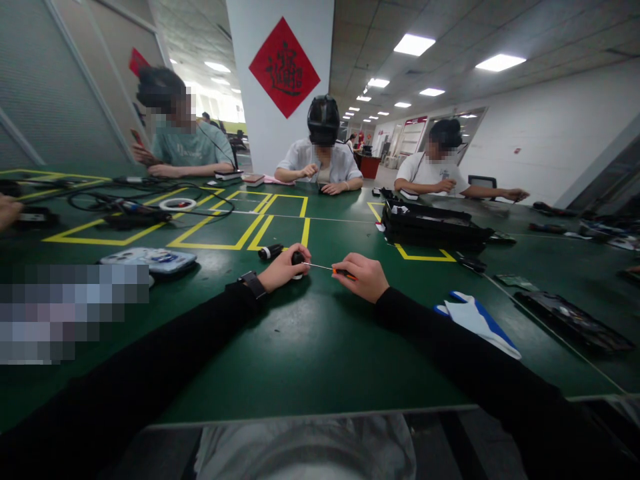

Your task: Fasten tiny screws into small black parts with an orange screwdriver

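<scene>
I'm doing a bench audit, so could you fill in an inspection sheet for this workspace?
Surface: green table marked with yellow tape.
Job's things: small black part; screwdriver with its shaft directed at it; black cylinder with a white band beside the left hand.
Clutter: patterned case at left; black casing, blue-and-white item, perhaps a glove, at right.
Hands: left hand holds the black part; right hand grips the screwdriver's handle.
Cables: black cables tangled at far left.
Surroundings: three people across the table; red diamond sign on a white pillar.
</scene>
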Tool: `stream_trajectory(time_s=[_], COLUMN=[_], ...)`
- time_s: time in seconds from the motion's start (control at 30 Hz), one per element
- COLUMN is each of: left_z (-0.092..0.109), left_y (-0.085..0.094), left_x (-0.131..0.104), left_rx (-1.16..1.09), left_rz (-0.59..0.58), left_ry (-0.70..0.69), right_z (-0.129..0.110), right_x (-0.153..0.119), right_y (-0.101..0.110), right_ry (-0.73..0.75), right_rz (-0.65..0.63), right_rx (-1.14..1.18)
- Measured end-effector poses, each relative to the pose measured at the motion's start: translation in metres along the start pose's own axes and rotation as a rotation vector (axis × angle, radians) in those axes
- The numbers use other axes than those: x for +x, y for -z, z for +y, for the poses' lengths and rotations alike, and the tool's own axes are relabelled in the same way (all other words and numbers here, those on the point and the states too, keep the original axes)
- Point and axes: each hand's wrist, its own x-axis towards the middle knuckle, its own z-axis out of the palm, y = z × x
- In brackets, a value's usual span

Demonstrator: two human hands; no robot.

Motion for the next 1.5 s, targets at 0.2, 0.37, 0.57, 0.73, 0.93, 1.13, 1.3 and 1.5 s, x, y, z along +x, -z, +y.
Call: stream_trajectory(time_s=[0.2,0.37,0.57,0.73,0.93,1.13,1.3,1.5], left_z=[0.001,0.002,0.002,0.001,-0.004,-0.01,-0.008,-0.007], left_y=[0.002,0.002,0.002,0.002,0.002,0.004,0.007,0.009], left_x=[-0.001,-0.001,0.0,0.001,0.002,0.005,0.005,0.004], left_rx=[-0.117,-0.209,-0.195,-0.114,-0.064,-0.123,-0.198,-0.133], left_rz=[-0.025,-0.065,-0.073,-0.023,-0.014,-0.046,-0.129,-0.156], left_ry=[0.05,0.096,0.066,0.06,0.071,0.151,0.206,0.187], right_z=[-0.004,-0.008,-0.01,-0.01,-0.008,-0.006,-0.004,0.001], right_x=[0.002,0.002,0.002,0.002,0.001,0.0,0.0,-0.002], right_y=[0.003,0.005,0.007,0.007,0.005,0.004,0.002,0.002], right_ry=[0.077,0.05,0.026,-0.002,-0.012,-0.084,-0.124,-0.149], right_rz=[0.035,0.033,-0.011,-0.018,-0.029,-0.006,-0.006,-0.013], right_rx=[-0.079,-0.104,-0.079,-0.07,-0.052,-0.047,-0.002,0.053])
